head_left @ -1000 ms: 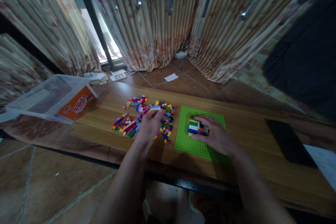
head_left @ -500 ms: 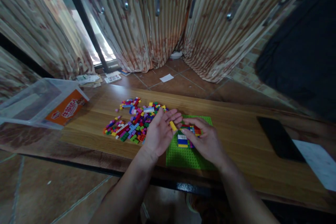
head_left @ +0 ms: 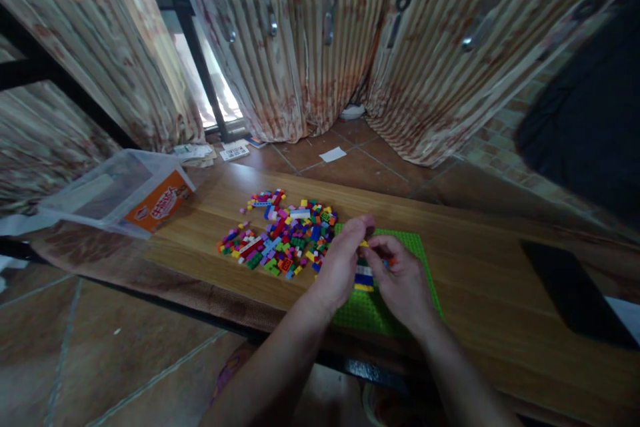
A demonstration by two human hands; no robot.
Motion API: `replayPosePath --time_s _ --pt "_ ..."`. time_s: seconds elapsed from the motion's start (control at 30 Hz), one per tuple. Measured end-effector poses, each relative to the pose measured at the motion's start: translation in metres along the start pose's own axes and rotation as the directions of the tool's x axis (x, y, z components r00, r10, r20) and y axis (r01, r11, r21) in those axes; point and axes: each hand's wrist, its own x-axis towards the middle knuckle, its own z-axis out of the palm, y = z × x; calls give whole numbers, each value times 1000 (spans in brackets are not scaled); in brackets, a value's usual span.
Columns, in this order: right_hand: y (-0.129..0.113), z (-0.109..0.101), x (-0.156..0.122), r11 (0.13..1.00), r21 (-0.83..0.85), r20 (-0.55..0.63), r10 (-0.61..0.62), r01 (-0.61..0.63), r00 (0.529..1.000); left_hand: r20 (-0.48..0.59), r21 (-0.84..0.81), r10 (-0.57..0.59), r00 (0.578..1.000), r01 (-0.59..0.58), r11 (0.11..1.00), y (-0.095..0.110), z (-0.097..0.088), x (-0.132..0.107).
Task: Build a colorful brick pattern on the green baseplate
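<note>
Above the green baseplate [head_left: 370, 321], my two hands meet over a small yellow brick [head_left: 365, 244], most of which the fingers cover. My left hand [head_left: 344, 263] is turned inward, its fingers curled closed at the brick. From the other side, my right hand [head_left: 401, 275] pinches it between thumb and fingers. Below them, a stack of white, blue and yellow bricks [head_left: 364, 277] sits on the baseplate, partly hidden by my right hand. Further bricks on the plate show only as bits of colour behind the fingers.
Left of the baseplate spreads a pile of loose coloured bricks [head_left: 280, 240] on the wooden table [head_left: 200, 247]. A clear plastic box [head_left: 115, 193] with an orange label stands at the far left. A black flat object [head_left: 570, 293] lies at the right beside white paper [head_left: 625, 315].
My left hand has turned from palm-up with the yellow brick lying on it to curled closed around it. My right hand has come against it. The view has shifted left.
</note>
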Motion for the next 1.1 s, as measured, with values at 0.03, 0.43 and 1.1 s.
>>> replayPosePath --time_s 0.03,0.43,1.1 --pt "4 -3 1 1000 -1 -29 13 -13 999 -43 102 34 998 -30 994 -1 -4 2" --pt "40 -25 12 944 -231 -169 201 -237 965 -67 898 157 985 -9 440 1 -12 -9" --pt "54 -15 17 847 -526 -70 45 -75 997 6 968 163 987 -47 246 -7 -8 -12"
